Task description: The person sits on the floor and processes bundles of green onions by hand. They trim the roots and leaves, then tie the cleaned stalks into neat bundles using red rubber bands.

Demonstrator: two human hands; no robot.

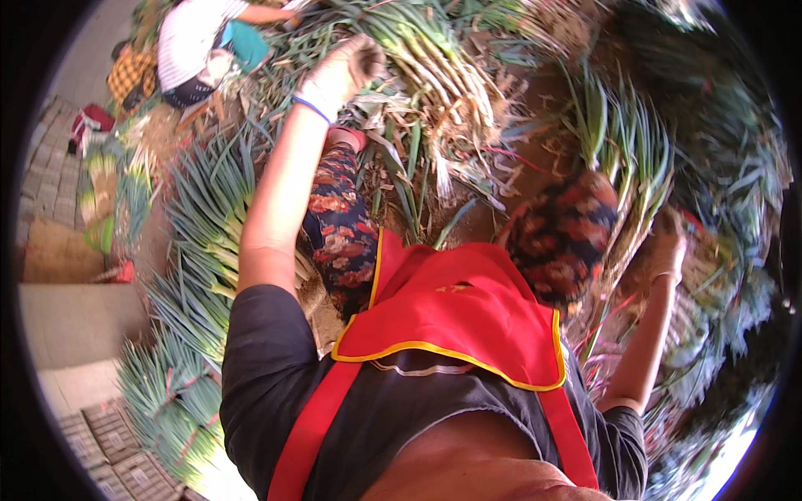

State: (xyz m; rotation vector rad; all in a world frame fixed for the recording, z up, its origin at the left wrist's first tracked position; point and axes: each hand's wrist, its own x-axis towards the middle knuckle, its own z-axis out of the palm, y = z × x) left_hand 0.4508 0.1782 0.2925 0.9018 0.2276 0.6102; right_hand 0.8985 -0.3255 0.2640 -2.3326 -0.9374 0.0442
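My left hand (348,66), in a pale soiled glove with a blue band at the wrist, is raised over loose green leaves; its fingers curl, and whether they hold anything is not plain. Just right of it lies a pile of long green onions (432,69), white stems and roots towards me. My right hand (669,241), gloved too and blurred, is low at the right, beside the root ends of a smaller bunch of green onions (626,163). Its fingers are partly hidden. The red apron (451,300) with yellow edging covers my lap.
More green onions (213,225) are stacked at my left, with tied bundles (182,401) below them. A person (194,50) works at the upper left. Leafy heaps (708,106) line the right side. Cut leaves and husks (401,163) litter the ground between my legs.
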